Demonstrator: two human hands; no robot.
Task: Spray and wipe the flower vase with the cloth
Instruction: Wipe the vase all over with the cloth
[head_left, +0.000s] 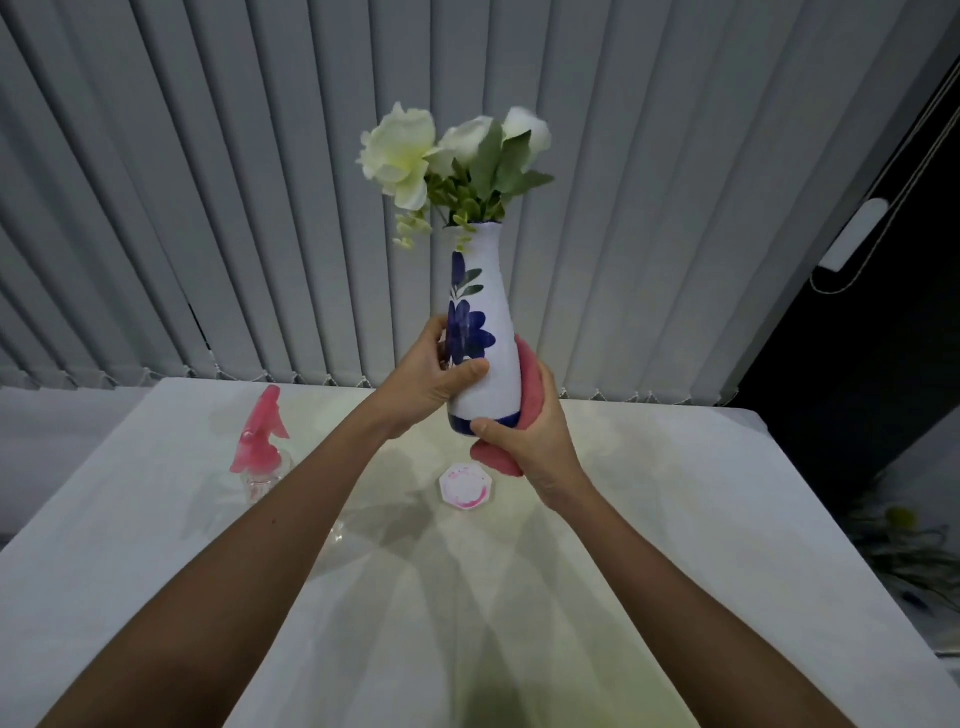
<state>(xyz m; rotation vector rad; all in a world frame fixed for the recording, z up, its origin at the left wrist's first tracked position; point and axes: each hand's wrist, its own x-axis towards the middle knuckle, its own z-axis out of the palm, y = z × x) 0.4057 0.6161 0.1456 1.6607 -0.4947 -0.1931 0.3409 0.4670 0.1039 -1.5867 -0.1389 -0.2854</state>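
Slip risk first: tall white ceramic vase with blue painted flowers and a blue base band (485, 332) is held up off the white table (649, 519), roughly upright, so a loose grip on glazed and possibly wet ceramic could drop it onto the small white octagonal coaster with pink marks (466, 487) below. Left hand (428, 379) is wrapped around the lower body, thumb across the front; right hand (524, 431) is clamped on the base through the soft pink cloth (525, 384), which cushions but may slide. Hard rubbing could tilt the vase and shake out the white artificial flowers with green leaves (452, 156), top-heavy above the narrow neck. Translucent pink-headed spray bottle with clear body (262, 441) stands well apart on the left, untouched now. Grey vertical blinds (208, 208) behind.
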